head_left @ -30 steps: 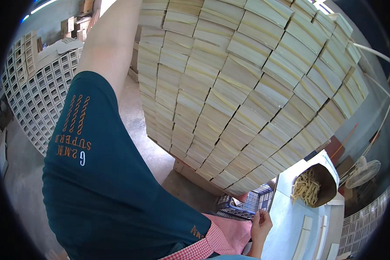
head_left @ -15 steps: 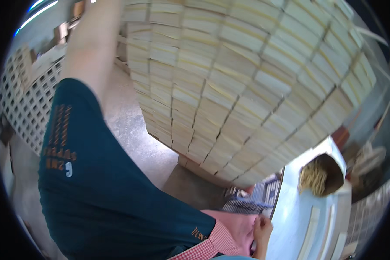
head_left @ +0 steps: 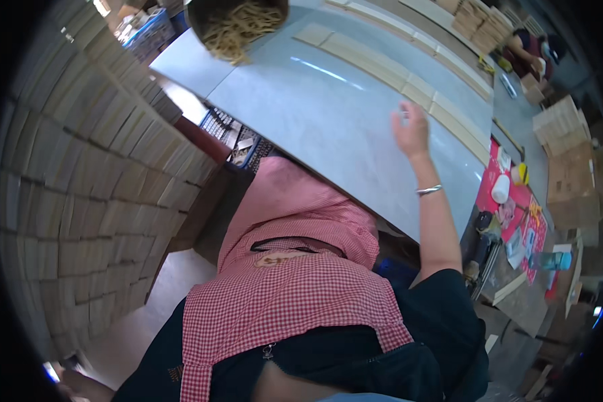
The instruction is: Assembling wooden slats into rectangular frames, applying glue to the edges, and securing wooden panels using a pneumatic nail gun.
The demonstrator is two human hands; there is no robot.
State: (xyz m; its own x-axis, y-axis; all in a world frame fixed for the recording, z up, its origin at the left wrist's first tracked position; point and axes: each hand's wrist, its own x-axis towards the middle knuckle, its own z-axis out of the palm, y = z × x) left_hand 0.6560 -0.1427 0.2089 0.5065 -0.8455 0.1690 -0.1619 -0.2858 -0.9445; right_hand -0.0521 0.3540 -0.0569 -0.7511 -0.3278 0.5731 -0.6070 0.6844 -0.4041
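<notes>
1. Right fingers (head_left: 409, 109): loosely curled, partly spread, with thumb apart from the rest; nothing seen in their hold. Poised over the pale blue-grey tabletop (head_left: 295, 107); contact with its surface, cannot tell.
2. Just beyond and to the right of those fingers: a row of flat pale strips (head_left: 367, 60), laid end to end on the tabletop. Farther beyond, roughly parallel: a second row of strips (head_left: 463, 72).
3. Left arm (head_left: 92, 387): stretched out low at far left, well apart from the right fingers. Left fingers lost in blur and dark rim; openness and hold, cannot tell.
4. Nearest to the left fingers: a tall stack of pale wooden blocks (head_left: 80, 228), packed in tight courses.
5. Well left of the right fingers, at the far side: a dark bin (head_left: 208, 12), heaped with curly tan scraps (head_left: 244, 30).
6. Left of the right fingers, below the tabletop edge: a blue crate (head_left: 231, 137), partly covered.
7. Nearer than the right fingers: a silver bracelet (head_left: 429, 190) on the same arm; then a pink checked apron (head_left: 295, 288).
8. Right of the right fingers: a white bottle (head_left: 500, 189), a yellow roll (head_left: 520, 174), a clear bottle with a blue cap (head_left: 549, 260). Farther right, cardboard boxes (head_left: 573, 177).
9. Far beyond, to the right of the same fingers: a co-worker (head_left: 532, 55), bent low.
</notes>
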